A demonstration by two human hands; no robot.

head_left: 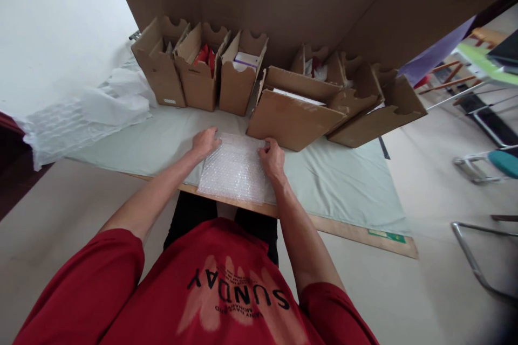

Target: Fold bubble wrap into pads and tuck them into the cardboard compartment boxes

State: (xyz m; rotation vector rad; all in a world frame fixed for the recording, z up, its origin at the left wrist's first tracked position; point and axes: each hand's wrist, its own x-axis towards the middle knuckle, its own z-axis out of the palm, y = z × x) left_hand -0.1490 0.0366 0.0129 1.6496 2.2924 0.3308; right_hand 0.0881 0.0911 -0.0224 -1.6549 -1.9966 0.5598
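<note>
A clear bubble wrap sheet [234, 168] lies flat on the cloth-covered table, its near edge close to the table's front edge. At its far left corner is my left hand [206, 144], fingers closed on the sheet's edge. My right hand [272, 159] pinches the far right corner, with its fingers curled in. Just beyond the right hand stands a cardboard box [295, 121] with a flat white item inside.
Several open cardboard bins line the back, among them one with red packets [206, 58] and one with a white-and-purple box [246, 59]. More bubble wrap [93, 113] is heaped at left. A tall cardboard panel [267, 5] rises behind. A teal-seated stool [504, 163] stands at right.
</note>
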